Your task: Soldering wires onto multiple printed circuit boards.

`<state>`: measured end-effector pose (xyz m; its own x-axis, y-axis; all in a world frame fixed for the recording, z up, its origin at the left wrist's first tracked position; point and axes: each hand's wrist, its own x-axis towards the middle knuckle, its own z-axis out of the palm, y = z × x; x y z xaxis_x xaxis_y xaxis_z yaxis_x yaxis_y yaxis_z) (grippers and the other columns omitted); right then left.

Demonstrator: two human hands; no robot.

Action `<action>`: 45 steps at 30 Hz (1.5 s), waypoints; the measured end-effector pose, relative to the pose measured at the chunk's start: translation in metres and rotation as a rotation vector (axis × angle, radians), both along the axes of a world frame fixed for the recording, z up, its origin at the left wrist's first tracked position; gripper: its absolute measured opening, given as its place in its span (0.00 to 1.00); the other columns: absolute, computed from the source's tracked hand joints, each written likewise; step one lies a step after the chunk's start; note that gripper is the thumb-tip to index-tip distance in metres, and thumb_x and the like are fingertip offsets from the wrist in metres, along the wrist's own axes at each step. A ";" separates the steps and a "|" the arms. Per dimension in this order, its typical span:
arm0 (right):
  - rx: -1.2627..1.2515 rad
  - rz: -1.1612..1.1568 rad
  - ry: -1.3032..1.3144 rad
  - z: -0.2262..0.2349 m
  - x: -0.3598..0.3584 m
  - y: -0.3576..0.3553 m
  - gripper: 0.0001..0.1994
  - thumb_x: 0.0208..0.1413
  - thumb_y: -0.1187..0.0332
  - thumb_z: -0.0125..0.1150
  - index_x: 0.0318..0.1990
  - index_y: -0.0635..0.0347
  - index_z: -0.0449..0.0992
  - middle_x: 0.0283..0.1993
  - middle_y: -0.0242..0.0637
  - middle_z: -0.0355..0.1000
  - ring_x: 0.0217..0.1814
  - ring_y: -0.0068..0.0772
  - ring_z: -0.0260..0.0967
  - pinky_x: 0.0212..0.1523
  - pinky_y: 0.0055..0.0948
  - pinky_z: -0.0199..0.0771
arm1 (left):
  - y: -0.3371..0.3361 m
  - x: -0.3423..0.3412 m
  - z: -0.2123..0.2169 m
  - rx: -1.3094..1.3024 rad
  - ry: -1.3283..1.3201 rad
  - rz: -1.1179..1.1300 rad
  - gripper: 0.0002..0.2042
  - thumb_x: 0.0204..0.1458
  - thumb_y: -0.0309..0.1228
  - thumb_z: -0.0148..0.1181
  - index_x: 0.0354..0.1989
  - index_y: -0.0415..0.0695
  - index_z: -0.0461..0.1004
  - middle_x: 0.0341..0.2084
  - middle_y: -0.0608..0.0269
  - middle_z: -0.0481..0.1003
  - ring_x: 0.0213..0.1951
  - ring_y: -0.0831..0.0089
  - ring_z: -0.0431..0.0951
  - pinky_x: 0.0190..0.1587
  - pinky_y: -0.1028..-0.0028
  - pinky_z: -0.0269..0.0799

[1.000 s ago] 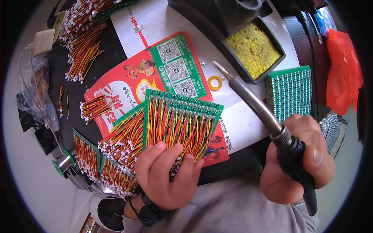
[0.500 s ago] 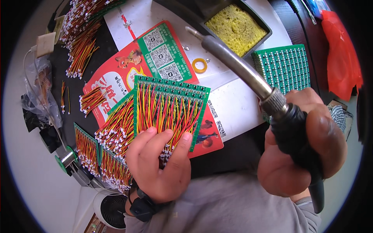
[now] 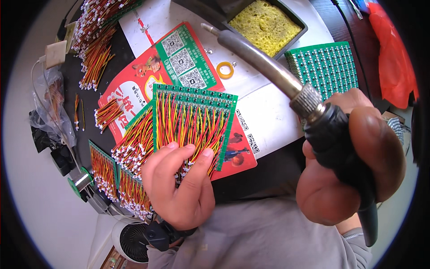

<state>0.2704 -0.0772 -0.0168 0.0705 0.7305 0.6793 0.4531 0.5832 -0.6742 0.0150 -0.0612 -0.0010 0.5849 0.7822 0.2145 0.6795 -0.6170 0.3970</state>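
My right hand (image 3: 354, 157) is wrapped round the black grip of a soldering iron (image 3: 264, 65). The iron's bare tip points up and left, level with a yellow sponge. My left hand (image 3: 181, 188) has its fingers curled over the lower part of a green circuit board panel (image 3: 195, 92), pressing on its red, yellow and black wires (image 3: 188, 121). What lies under the palm is hidden. Partly beneath this panel, to its left, is another wired panel (image 3: 134, 143) with white connectors. A red printed card (image 3: 246, 163) shows below both.
The sponge (image 3: 264, 27) sits in a dark tray at the back. Bare green panels (image 3: 322, 67) are stacked right, by a red plastic bag (image 3: 394, 58). Wire bundles (image 3: 96, 58), a solder spool (image 3: 82, 181) and more wired panels (image 3: 105, 172) lie left. A yellow ring (image 3: 225, 70) lies near the card.
The view has shifted slightly. The soldering iron in my right hand has moved a little to the left and up. My left hand stays on the wired panel.
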 end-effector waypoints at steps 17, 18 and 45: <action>-0.157 0.011 -0.080 0.011 0.009 -0.007 0.40 0.61 0.38 0.59 0.69 0.60 0.63 0.28 0.38 0.68 0.23 0.22 0.62 0.21 0.20 0.61 | 0.002 0.004 0.001 0.014 -0.024 0.019 0.13 0.48 0.19 0.65 0.43 0.39 0.83 0.43 0.53 0.78 0.45 0.53 0.77 0.50 0.60 0.74; -0.164 0.018 -0.077 0.011 0.008 -0.006 0.40 0.60 0.37 0.60 0.69 0.59 0.63 0.28 0.38 0.68 0.23 0.22 0.63 0.21 0.20 0.62 | 0.001 0.003 0.001 0.015 -0.021 0.020 0.13 0.48 0.19 0.65 0.43 0.39 0.83 0.43 0.53 0.78 0.45 0.53 0.77 0.50 0.60 0.74; -0.089 -0.097 -0.114 0.008 -0.008 0.003 0.34 0.63 0.38 0.54 0.63 0.57 0.66 0.22 0.31 0.63 0.19 0.22 0.60 0.20 0.23 0.59 | 0.000 -0.002 -0.001 0.031 -0.041 0.022 0.12 0.47 0.19 0.63 0.41 0.38 0.82 0.42 0.54 0.79 0.46 0.54 0.78 0.50 0.59 0.76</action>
<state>0.2623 -0.0742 -0.0089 0.0698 0.7816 0.6199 0.5810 0.4733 -0.6622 0.0132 -0.0610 -0.0018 0.5580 0.7873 0.2623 0.6763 -0.6146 0.4061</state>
